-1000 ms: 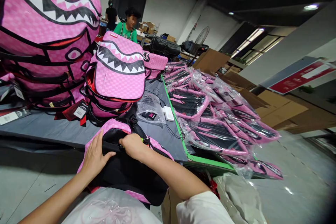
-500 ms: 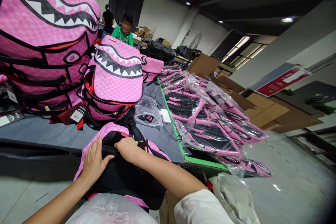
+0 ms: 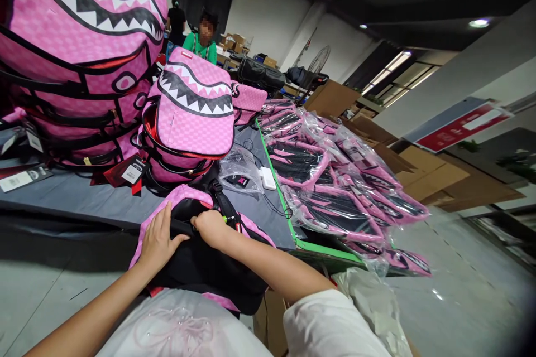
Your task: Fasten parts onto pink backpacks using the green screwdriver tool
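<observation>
A pink-and-black bag is held at the near edge of the worktop, close against the wearer's body. Its black panel is turned up toward the camera, and its pink-rimmed end is pointed away, toward the pink backpack with the toothed print. The long axis seems to be slanted from far left to near right, though part of the bag is covered by the arms.

The left hand is laid nearly flat on the bag's left side, its grip wide: the fingers are stretched forward together and the thumb is spread to the right over the black cloth. The grip of the right hand is narrow, with the fingers curled at the bag's dark edge; whether cloth or a zip is pinched cannot be told. The right forearm is slanted across the bag from the lower right; the left is brought up from the lower left.
</observation>
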Available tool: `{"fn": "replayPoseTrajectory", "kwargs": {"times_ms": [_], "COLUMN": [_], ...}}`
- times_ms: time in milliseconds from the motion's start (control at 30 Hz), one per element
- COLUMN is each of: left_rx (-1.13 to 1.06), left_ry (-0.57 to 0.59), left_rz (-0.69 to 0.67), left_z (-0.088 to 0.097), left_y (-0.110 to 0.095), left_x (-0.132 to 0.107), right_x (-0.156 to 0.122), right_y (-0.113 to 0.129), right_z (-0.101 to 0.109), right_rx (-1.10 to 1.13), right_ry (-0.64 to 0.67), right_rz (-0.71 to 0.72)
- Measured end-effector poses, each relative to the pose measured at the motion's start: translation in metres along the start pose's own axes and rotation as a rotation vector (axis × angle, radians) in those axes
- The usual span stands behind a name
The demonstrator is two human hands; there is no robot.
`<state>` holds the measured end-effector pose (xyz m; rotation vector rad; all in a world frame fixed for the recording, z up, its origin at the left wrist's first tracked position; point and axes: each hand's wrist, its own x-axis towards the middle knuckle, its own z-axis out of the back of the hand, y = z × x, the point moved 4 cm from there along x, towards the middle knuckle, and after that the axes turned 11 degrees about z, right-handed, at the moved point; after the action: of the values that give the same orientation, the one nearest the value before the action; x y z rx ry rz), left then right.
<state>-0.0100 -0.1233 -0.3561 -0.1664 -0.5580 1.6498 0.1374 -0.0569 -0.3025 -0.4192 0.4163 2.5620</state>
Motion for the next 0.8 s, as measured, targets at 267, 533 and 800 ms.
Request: {"fn": "replayPoseTrajectory", "kwargs": {"times_ms": [267,533,800], "left_rx": [-0.004,-0.078,-0.145], "left_ry": [0.003,0.083,0.137], "left_rz": [-0.016,0.006,0.092], "left_z": [0.001,0.009,0.006], "left_y": [0.003,0.008,0.021], "left_x": [-0.002,-0.003,-0.006], "right_x": [-0.004,-0.009,-0.009], "right_y": [0.003,0.001,0.004], "right_z": [0.000,0.004,0.001], "right_rx": [-0.029,-0.010,0.066], "right_ry": [-0.030,-0.040,-0.115], "right_rz": [0.060,0.053,-0.015]}}
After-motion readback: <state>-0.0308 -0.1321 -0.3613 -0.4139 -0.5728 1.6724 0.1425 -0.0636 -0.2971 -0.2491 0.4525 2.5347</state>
